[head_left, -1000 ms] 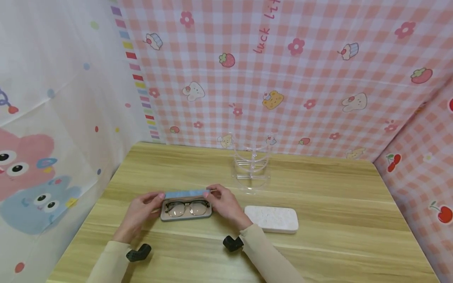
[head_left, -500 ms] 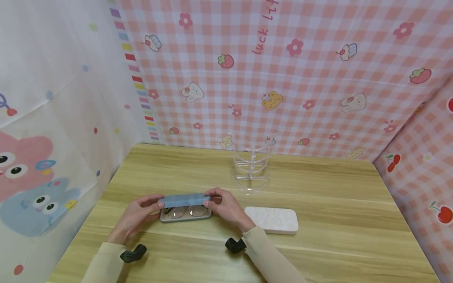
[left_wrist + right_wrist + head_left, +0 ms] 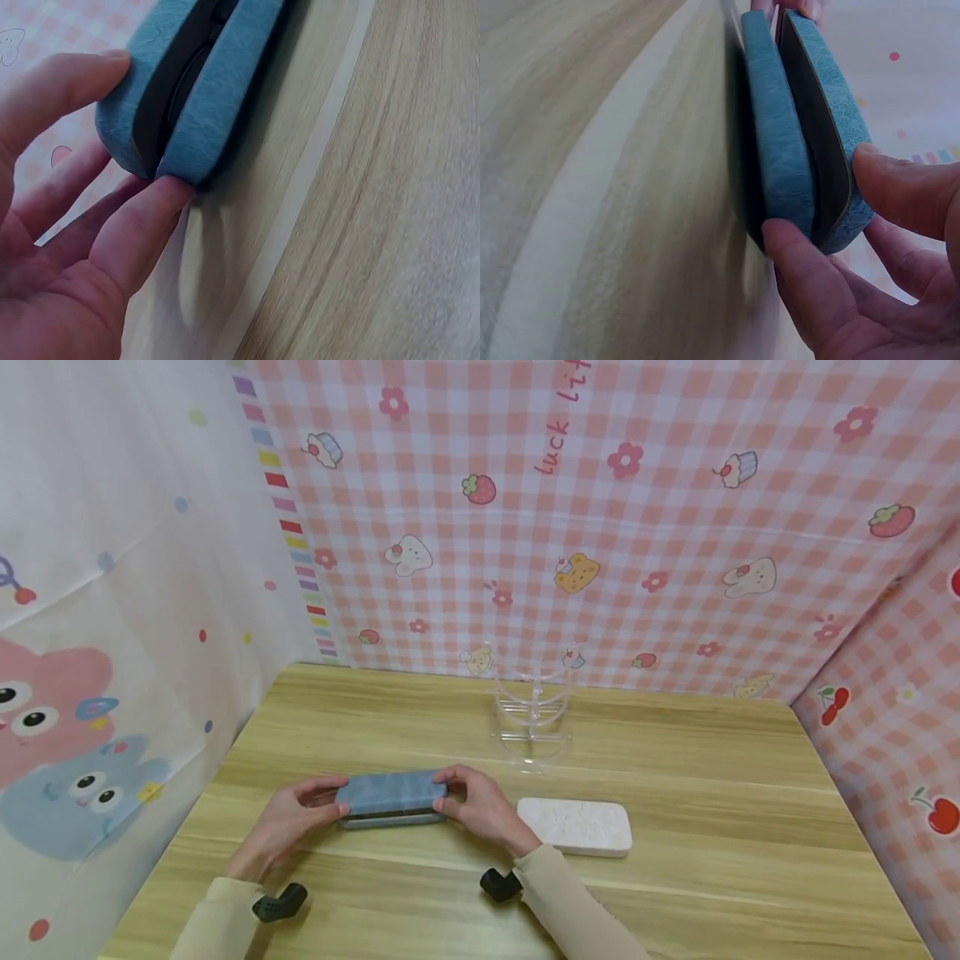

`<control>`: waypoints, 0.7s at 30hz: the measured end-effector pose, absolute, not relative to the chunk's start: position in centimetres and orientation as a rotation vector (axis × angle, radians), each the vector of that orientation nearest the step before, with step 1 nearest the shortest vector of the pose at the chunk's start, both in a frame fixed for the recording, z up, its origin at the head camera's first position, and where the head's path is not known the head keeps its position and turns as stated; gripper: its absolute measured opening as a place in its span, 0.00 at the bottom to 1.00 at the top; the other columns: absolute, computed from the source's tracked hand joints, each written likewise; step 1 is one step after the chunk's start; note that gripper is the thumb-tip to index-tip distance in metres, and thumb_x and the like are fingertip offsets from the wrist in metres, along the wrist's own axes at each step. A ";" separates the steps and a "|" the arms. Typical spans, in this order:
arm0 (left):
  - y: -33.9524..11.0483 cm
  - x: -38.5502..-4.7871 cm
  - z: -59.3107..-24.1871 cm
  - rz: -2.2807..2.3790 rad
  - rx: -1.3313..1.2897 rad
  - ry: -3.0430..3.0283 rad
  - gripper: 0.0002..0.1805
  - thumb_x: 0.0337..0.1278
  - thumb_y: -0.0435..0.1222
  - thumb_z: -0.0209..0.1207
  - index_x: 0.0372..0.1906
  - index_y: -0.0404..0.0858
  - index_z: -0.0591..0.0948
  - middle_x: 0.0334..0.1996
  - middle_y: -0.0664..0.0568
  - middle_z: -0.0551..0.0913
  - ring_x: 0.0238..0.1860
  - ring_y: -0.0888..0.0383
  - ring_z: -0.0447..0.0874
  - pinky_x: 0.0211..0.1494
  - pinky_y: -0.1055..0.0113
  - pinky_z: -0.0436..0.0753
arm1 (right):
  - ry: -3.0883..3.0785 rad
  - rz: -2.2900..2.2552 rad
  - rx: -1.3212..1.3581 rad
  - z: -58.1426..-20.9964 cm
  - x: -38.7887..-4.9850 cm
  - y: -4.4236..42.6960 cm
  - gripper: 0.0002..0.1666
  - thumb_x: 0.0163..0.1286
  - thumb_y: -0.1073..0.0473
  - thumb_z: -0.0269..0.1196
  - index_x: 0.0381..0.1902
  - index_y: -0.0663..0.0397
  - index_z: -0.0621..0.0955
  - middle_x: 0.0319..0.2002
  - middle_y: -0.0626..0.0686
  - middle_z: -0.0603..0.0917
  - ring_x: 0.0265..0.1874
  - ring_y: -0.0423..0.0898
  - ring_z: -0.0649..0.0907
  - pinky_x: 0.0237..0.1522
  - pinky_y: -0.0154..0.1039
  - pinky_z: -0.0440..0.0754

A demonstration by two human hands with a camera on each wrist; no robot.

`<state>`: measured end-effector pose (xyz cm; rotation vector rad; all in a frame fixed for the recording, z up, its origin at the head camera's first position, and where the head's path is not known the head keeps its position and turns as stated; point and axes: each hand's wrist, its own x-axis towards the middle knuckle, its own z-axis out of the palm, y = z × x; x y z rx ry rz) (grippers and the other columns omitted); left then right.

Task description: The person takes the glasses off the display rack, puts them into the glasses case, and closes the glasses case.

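Note:
A blue glasses case point(image 3: 392, 791) lies on the wooden table, its lid tipped down with a narrow gap left along the front. My left hand point(image 3: 288, 818) holds the case's left end; in the left wrist view the thumb point(image 3: 90, 75) is on the lid and a finger touches the lower shell. At the other end my right hand point(image 3: 483, 810) grips the case, its thumb point(image 3: 900, 184) on the lid in the right wrist view. A dark rim of the glasses point(image 3: 191, 79) shows in the gap; the rest of them is hidden inside.
To the right of my right hand lies a white, lightly patterned case point(image 3: 576, 827), shut. Behind it, near the back edge, stands a clear acrylic rack point(image 3: 534, 714). Printed cloth walls point(image 3: 525, 527) border the table point(image 3: 712, 777) at the back and sides.
The case's lid has swung forward and down from standing upright, covering the glasses that were in plain view. Both hands have followed it at the two ends. The white case and rack stay put.

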<state>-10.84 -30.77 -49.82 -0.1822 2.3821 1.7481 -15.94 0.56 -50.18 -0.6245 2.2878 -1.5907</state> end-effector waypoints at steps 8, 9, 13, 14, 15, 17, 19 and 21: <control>-30.9 -10.8 -49.7 1.720 -0.142 2.389 0.33 0.59 0.35 0.73 0.67 0.28 0.76 0.69 0.32 0.73 0.71 0.37 0.70 0.58 0.77 0.78 | 2.351 -1.536 -0.631 -50.4 -15.8 0.4 0.17 0.67 0.65 0.71 0.54 0.57 0.84 0.56 0.55 0.85 0.59 0.52 0.81 0.67 0.51 0.76; -30.9 -10.8 -49.7 1.712 -0.136 2.390 0.33 0.59 0.35 0.73 0.67 0.28 0.76 0.69 0.32 0.73 0.71 0.37 0.70 0.58 0.77 0.78 | 2.348 -1.536 -0.624 -50.4 -15.8 0.4 0.17 0.67 0.66 0.71 0.54 0.58 0.84 0.57 0.55 0.84 0.59 0.52 0.81 0.67 0.51 0.75; -31.0 -10.6 -49.6 1.662 -0.113 2.408 0.33 0.60 0.36 0.73 0.68 0.29 0.75 0.70 0.32 0.73 0.71 0.35 0.70 0.61 0.71 0.79 | 2.354 -1.524 -0.615 -50.4 -15.6 0.2 0.17 0.66 0.67 0.72 0.53 0.58 0.84 0.57 0.55 0.84 0.60 0.53 0.80 0.68 0.51 0.75; -30.9 -10.5 -49.6 1.652 -0.108 2.412 0.33 0.60 0.36 0.73 0.68 0.30 0.75 0.69 0.32 0.73 0.71 0.35 0.70 0.61 0.69 0.79 | 2.358 -1.522 -0.616 -50.4 -15.6 0.2 0.17 0.65 0.67 0.72 0.52 0.58 0.84 0.57 0.56 0.83 0.60 0.53 0.80 0.68 0.51 0.74; -30.9 -10.5 -49.6 1.646 -0.097 2.411 0.33 0.60 0.36 0.72 0.68 0.30 0.75 0.70 0.32 0.73 0.71 0.34 0.69 0.62 0.67 0.80 | 2.359 -1.522 -0.620 -50.4 -15.5 0.2 0.18 0.64 0.68 0.72 0.52 0.58 0.84 0.58 0.56 0.83 0.61 0.54 0.79 0.69 0.51 0.74; -30.8 -10.4 -49.5 1.640 -0.069 2.411 0.33 0.60 0.35 0.72 0.68 0.29 0.74 0.70 0.31 0.72 0.72 0.33 0.68 0.64 0.65 0.79 | 2.366 -1.520 -0.630 -50.5 -15.5 0.2 0.18 0.63 0.68 0.73 0.51 0.58 0.85 0.59 0.57 0.82 0.61 0.55 0.79 0.69 0.52 0.74; -30.8 -10.3 -49.6 1.652 -0.057 2.402 0.33 0.60 0.34 0.71 0.68 0.29 0.74 0.71 0.31 0.71 0.73 0.33 0.66 0.64 0.64 0.79 | 2.382 -1.511 -0.640 -50.6 -15.5 0.2 0.18 0.62 0.69 0.74 0.50 0.58 0.85 0.59 0.57 0.82 0.62 0.55 0.78 0.69 0.52 0.73; -30.7 -10.3 -49.6 1.661 -0.044 2.393 0.34 0.61 0.33 0.71 0.69 0.28 0.73 0.71 0.30 0.70 0.73 0.33 0.66 0.64 0.66 0.79 | 2.404 -1.499 -0.663 -50.6 -15.4 0.3 0.18 0.60 0.69 0.74 0.49 0.58 0.85 0.59 0.57 0.81 0.62 0.56 0.78 0.69 0.52 0.73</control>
